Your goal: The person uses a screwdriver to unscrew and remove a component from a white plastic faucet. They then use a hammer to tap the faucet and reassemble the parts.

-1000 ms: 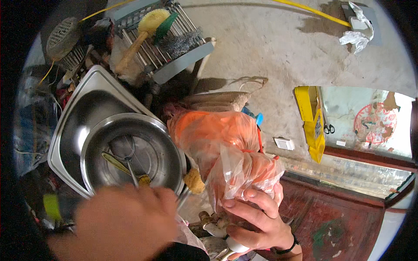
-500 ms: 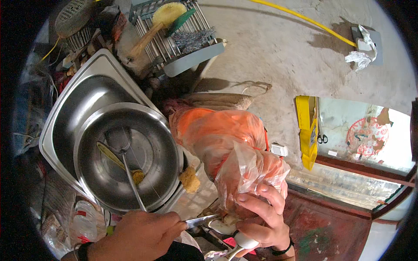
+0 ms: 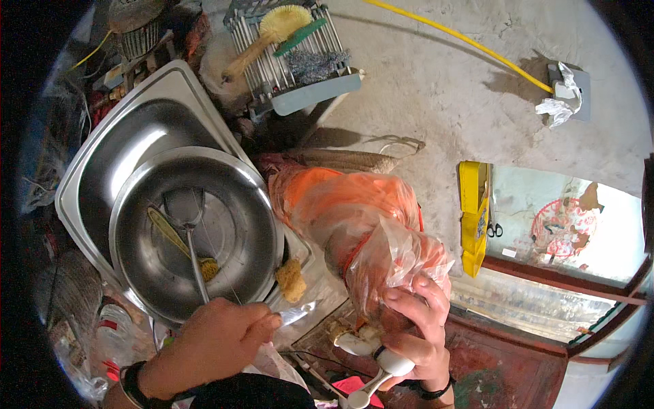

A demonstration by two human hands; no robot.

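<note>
My left hand (image 3: 211, 341) is closed at the lower middle, beside the basin's near rim. A shiny flat metal blade (image 3: 297, 313), like a knife's, shows past its fingers; the handle is hidden. My right hand (image 3: 417, 334) is curled round the lower end of a bundle (image 3: 354, 204) wrapped in orange and clear plastic. At its palm is a white plastic fitting (image 3: 392, 365) with a lever-like arm, which looks like a tap. A short white spout-like part (image 3: 353, 343) sticks out beside it. The blade stands apart from the fitting.
A steel basin (image 3: 122, 273) sits in the sink (image 3: 75, 184), holding a spatula (image 3: 197, 266) and a yellow-green brush (image 3: 170, 232). A sponge (image 3: 291, 281) lies near its rim. A rack (image 3: 317, 93) with a brush stands behind. A yellow holder (image 3: 471, 218) hangs at right.
My left hand has drawn the blade back from the white fitting, to the left and slightly up. My right hand keeps hold at the bundle's end. The whole view has shifted slightly.
</note>
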